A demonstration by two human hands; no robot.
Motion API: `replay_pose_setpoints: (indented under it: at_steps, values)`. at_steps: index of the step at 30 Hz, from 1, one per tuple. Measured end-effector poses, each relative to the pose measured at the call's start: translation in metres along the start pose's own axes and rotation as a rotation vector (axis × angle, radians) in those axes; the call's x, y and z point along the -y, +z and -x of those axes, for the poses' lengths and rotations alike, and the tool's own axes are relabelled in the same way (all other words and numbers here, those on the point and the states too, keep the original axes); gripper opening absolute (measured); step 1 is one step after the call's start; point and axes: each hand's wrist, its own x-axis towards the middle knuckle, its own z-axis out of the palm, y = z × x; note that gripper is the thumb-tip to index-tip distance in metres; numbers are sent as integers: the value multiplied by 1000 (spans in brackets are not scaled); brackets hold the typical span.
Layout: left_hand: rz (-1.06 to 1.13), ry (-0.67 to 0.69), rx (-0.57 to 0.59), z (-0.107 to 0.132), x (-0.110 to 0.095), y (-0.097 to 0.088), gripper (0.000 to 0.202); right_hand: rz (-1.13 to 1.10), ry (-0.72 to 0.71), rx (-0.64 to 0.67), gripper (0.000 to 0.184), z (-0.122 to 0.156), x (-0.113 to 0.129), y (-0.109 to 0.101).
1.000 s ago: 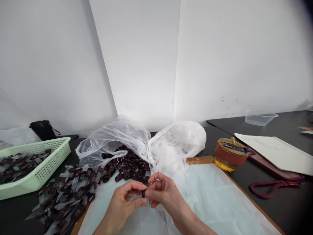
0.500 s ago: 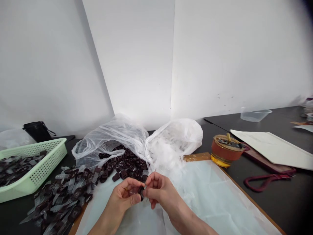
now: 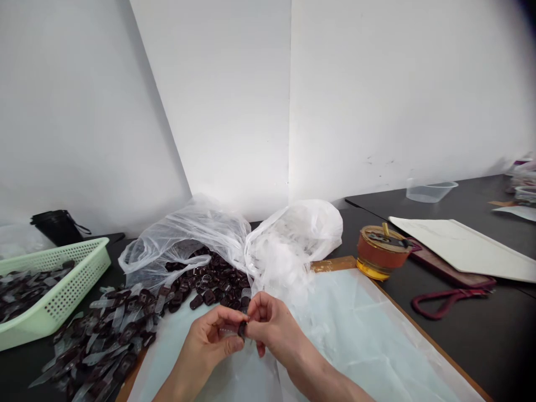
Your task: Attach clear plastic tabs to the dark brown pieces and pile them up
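The left hand (image 3: 207, 335) and right hand (image 3: 272, 329) pinch a small dark plastic piece (image 3: 242, 330) between closed fingers. Loose dark pieces (image 3: 205, 285) crowd 11 o'clock; a pale sheet (image 3: 360, 340) stretches open toward 3 o'clock.

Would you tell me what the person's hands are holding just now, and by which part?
The left hand and right hand pinch a small dark plastic piece at its edges with their fingertips; the fingers hide the exact grip.

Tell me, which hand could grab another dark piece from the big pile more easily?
Probably the left hand: it lies nearer the pile of dark pieces. But it and the right hand both pinch one small dark piece, so it would have to let go first.
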Motion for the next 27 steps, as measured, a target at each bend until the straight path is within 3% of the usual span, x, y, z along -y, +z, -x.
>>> replay_pose_setpoints:
  at_steps: [10,27]
  values:
    - [2,-30,-72,1,-2,-1,22,-108,18,16,22,3,6,2]
    - [-56,-30,-88,0,-1,-4,19,-174,-25,17,35,-3,-4,-2]
